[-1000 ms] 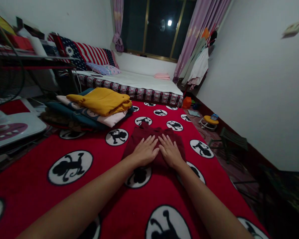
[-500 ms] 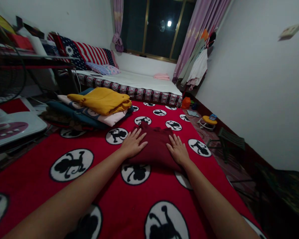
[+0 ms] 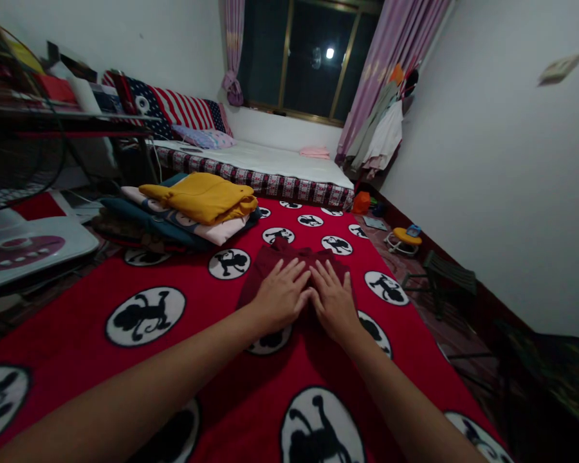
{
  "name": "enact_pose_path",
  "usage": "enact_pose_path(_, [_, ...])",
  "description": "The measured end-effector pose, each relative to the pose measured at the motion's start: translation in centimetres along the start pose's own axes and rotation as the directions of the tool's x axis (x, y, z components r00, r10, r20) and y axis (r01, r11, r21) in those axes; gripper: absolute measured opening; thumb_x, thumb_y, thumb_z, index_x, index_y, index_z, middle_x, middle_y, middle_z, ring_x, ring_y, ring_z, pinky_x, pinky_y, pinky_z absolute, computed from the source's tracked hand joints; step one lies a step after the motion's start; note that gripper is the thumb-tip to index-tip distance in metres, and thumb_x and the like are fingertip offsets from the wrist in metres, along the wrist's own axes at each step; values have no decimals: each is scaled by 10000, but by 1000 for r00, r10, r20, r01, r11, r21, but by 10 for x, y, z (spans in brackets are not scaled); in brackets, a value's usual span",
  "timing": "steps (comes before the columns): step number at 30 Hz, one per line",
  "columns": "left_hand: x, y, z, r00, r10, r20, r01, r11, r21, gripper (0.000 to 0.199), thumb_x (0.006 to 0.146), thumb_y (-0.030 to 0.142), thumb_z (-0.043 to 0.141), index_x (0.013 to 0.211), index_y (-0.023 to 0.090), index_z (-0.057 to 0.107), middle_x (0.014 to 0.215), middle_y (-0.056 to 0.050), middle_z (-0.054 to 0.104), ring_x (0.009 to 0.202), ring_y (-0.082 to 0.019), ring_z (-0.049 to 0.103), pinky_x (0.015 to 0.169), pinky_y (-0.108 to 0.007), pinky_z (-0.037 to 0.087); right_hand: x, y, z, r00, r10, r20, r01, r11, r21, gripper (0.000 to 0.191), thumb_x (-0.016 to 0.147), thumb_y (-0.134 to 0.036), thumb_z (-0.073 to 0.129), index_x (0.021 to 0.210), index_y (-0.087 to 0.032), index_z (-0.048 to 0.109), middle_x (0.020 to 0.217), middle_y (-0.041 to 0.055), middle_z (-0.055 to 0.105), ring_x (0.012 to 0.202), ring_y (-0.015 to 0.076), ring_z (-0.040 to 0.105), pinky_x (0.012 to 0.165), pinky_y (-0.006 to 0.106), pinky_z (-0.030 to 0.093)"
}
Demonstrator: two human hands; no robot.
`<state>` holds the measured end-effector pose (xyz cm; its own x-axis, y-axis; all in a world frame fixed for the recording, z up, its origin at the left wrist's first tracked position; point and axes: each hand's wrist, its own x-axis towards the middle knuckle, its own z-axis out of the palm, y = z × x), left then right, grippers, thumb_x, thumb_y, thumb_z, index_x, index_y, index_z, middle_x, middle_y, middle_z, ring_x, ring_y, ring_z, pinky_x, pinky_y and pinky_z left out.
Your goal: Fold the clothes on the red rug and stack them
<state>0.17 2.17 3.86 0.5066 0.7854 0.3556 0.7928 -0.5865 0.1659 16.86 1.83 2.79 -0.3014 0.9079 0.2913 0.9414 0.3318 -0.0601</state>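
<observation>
A folded dark maroon garment (image 3: 257,273) lies on the red blanket (image 3: 231,399), which has white circles with black figures. My left hand (image 3: 282,292) rests on the middle of the garment, fingers stretched forward. Close beside it, my right hand (image 3: 335,299) lies on the garment too, its fingers spread; the two thumbs meet or nearly meet. Both hands are open and hide the garment's centre and part of its near edge. A stack of folded clothes, with a yellow garment (image 3: 207,196) on top, sits to the far left of my hands.
A bed (image 3: 270,157) with a striped pillow (image 3: 183,106) stands under the window. At left are a cluttered desk (image 3: 77,116) and a white appliance (image 3: 38,241). Along the right wall stand a small yellow stool (image 3: 406,236) and a dark folding stool (image 3: 448,273). Clothes (image 3: 385,138) hang by the curtain.
My hands have slid inward from the garment's two sides to its middle, where they now almost touch. The garment's near edge looks less spread out. The camera view has shifted slightly.
</observation>
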Motion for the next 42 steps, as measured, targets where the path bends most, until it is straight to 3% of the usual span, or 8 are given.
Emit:
enact_pose_path(7, [-18,-4,37,991,79,108,-68,992,-109,757,903,536,449,1478,88,244,1553,-163,213,1442,-261,185,1166,-431,196,-9,2,30,995,-10,97,-2,992,122,546,970,-307,241,1493,-147,252,1553,103,238,1439,198,204,1136,477,233])
enact_pose_path(19, [-50,-21,26,986,133,98,-124,988,-95,808,863,570,510,1504,188,199,1568,-159,167,1447,-285,159,1147,-457,222,-39,4,21,996,-72,53,67,993,93,503,979,-302,302,1482,-302,278,1572,78,200,1439,222,201,1116,514,256])
enact_pose_path(25, [-70,-41,9,993,91,75,-87,995,-56,627,862,259,568,1447,278,342,1513,-101,348,1381,-244,340,1138,-471,256,-45,19,7,978,-184,100,161,966,200,606,927,-344,434,1496,-260,242,1567,103,218,1444,231,182,1130,517,245])
enact_pose_path(30, [-84,-59,-9,984,-164,-68,161,986,-44,568,753,346,689,1292,234,550,1364,-135,505,1267,-314,451,1045,-483,384,-44,13,-5,990,-132,46,114,952,285,582,884,-383,510,1433,-238,380,1503,127,359,1377,257,351,1093,506,336])
enact_pose_path(33, [-88,-65,-16,918,-387,-92,375,919,-122,571,745,491,681,1239,219,588,1122,-114,649,1039,-289,600,889,-408,490,-34,-7,-15,986,-160,-42,165,936,311,463,882,-341,524,1327,-213,516,1414,122,478,1300,246,450,1062,435,395])
enact_pose_path(36, [-86,-69,-16,853,-523,4,495,806,-324,489,787,455,635,1217,225,591,897,-52,707,777,-221,660,737,-338,517,-8,-38,-28,979,-195,-60,204,938,281,363,889,-304,520,1228,-198,592,1297,103,586,1195,220,536,997,348,441])
enact_pose_path(39, [-85,-68,-12,825,-563,50,501,686,-527,364,772,333,633,1116,210,629,875,-33,713,757,-198,669,701,-308,524,31,-69,-38,990,-110,84,93,980,178,331,911,-369,487,1124,-179,654,1079,121,698,1028,236,639,879,330,485])
enact_pose_path(42, [-87,-58,-7,831,-556,14,444,647,-620,225,759,245,612,974,204,667,936,-37,706,854,-198,666,752,-308,531,73,-95,-38,967,-24,255,13,999,44,570,912,-571,384,1008,-112,707,989,202,709,960,311,668,804,390,510])
